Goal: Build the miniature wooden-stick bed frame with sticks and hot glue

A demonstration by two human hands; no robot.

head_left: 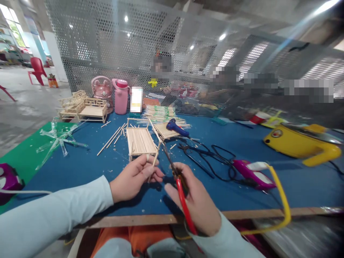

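My left hand (134,178) pinches a thin wooden stick (155,158) between thumb and fingers, and the stick slants up to the right. My right hand (200,202) is wrapped round a pair of red-handled pliers (181,195). Their long, narrow dark jaws point up and left, close to the stick's upper end; whether they touch it I cannot tell. Just beyond my left hand stands a small chair-like frame of sticks (140,140) with a slatted top. A second slatted stick panel (168,131) lies behind it, with a blue glue gun (177,128) resting on it.
Loose sticks (110,140) and stick bundles (159,114) lie on the blue tabletop (107,190). Black-handled pliers (197,161) sit beside a cable and purple power strip (254,174). Finished stick furniture (92,109), a pink flask (121,98) and a yellow pot (295,141) stand farther out.
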